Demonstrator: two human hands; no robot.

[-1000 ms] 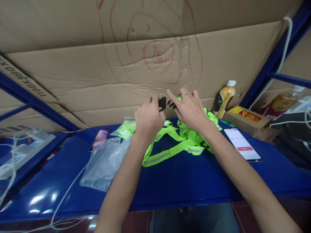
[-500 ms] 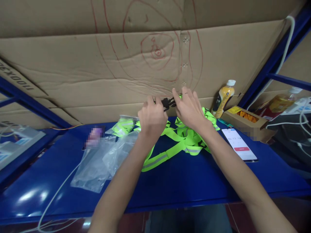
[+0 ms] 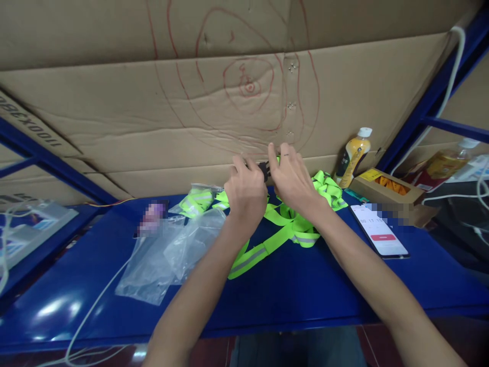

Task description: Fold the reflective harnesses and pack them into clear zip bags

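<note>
Between my two hands is a black side-release buckle [image 3: 264, 169], held up in front of the cardboard. My left hand [image 3: 246, 188] is closed on one side of it, and my right hand [image 3: 288, 178] grips the other side. The buckle is mostly covered by fingers, so I cannot tell whether its halves are fully clicked together. Below and behind the hands, neon yellow-green reflective straps [image 3: 252, 259] with a grey stripe lie spread and bunched on the blue table [image 3: 298, 295]. More strap [image 3: 328, 191] is heaped beyond my right wrist.
Clear plastic bags [image 3: 153, 265] and a bagged strap bundle [image 3: 195, 201] lie left, near a phone [image 3: 152, 216]. At right are a phone with a timer [image 3: 378, 232], a drink bottle [image 3: 353, 158] and an open carton [image 3: 389, 191]. Cardboard [image 3: 114, 112] walls the back.
The buckle's two halves, visibly apart before, are now closer together, with my hands nearer each other. The whole view has shifted slightly.
</note>
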